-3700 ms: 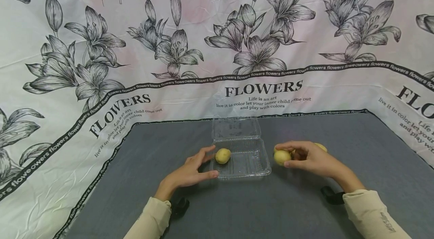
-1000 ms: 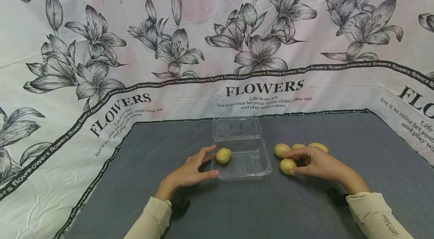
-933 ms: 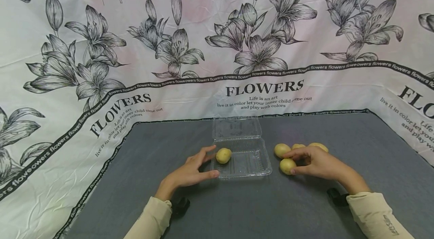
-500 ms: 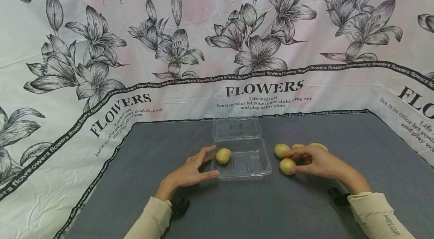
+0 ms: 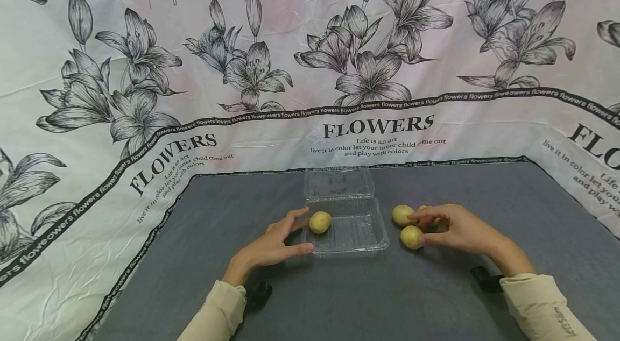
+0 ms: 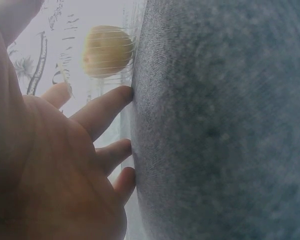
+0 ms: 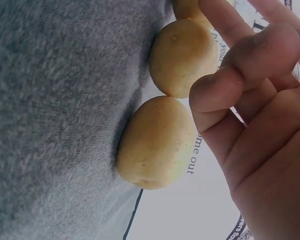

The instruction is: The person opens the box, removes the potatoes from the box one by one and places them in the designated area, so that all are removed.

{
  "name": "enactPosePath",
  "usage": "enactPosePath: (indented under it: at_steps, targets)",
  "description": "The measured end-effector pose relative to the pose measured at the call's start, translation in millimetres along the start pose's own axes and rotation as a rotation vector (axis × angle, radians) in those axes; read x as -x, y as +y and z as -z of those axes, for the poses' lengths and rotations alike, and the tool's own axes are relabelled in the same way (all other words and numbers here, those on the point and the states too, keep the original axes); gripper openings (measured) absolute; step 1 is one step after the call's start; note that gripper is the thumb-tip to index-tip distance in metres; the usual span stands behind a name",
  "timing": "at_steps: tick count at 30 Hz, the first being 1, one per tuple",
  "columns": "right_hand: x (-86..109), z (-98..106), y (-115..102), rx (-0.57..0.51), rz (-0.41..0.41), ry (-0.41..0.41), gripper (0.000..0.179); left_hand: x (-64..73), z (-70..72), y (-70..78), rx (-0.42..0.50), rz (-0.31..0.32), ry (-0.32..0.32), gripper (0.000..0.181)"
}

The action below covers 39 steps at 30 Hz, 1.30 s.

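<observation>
My left hand [image 5: 271, 244] rests with fingers spread at the left edge of a clear plastic clamshell box [image 5: 360, 244], whose lid [image 5: 336, 184] is raised behind it. Inside, near the left wall, lies one small yellow potato [image 5: 320, 222]; the left wrist view shows this potato [image 6: 108, 51] through the clear wall. Beside a front potato [image 5: 410, 237] on the table is my right hand [image 5: 457, 229], thumb at the potato's right edge and index finger just above it. In the right wrist view two potatoes, a round one [image 7: 182, 57] and an oval one [image 7: 155, 142], lie beyond the fingers.
Another potato [image 5: 402, 215] sits right of the box, with more partly hidden behind the right hand. Grey cloth covers the table [image 5: 349, 298]. A flower-printed curtain [image 5: 271, 142] hangs behind and along the sides.
The right hand brought a potato nearer, in front of the others. Over the last half second it edged right and back while that potato stayed. My left hand kept its place.
</observation>
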State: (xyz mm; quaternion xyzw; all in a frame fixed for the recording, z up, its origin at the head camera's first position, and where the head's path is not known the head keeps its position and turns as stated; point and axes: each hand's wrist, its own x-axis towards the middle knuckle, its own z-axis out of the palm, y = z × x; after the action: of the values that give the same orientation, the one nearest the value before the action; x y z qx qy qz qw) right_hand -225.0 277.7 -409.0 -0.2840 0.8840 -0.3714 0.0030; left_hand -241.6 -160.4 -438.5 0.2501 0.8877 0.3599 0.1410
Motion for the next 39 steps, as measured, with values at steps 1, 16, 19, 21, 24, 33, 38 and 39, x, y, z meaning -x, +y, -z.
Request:
enactPosePath:
  at_steps: [1, 16, 19, 21, 24, 33, 38, 39]
  targets:
    - [-0.1, 0, -1, -0.001, -0.008, 0.002, 0.041, 0.1, 0.0, 0.2, 0.0, -0.002, 0.001, 0.089]
    - [-6.7, -6, -13, -0.009, 0.018, 0.087, 0.039, -0.1, -0.5, -0.1, -0.013, -0.005, 0.005, 0.088]
    - [-8.9, -9, -15, -0.024, 0.045, 0.114, 0.039, 0.0, -0.5, 0.3, -0.011, 0.0, 0.002, 0.089]
    - [-10.2, -11, -15, -0.019, 0.054, 0.132, 0.039, 0.1, -0.4, 0.7, -0.008, 0.002, 0.002, 0.089]
    - [-12.2, -13, -17, 0.001, 0.048, 0.157, 0.037, -0.3, -0.4, 0.0, -0.006, -0.003, 0.002, 0.089]
    - [-19.8, -21, -24, -0.07, 0.152, 0.152, 0.038, -1.0, 0.2, -0.4, -0.009, -0.003, 0.001, 0.089]
    - [-24.7, -27, -28, -0.092, 0.184, 0.167, 0.039, -0.5, 0.0, 0.1, -0.012, -0.004, 0.004, 0.088]
    - [-25.7, -28, -29, -0.096, 0.192, 0.173, 0.039, -0.5, -0.1, 0.0, -0.013, -0.005, 0.003, 0.088]
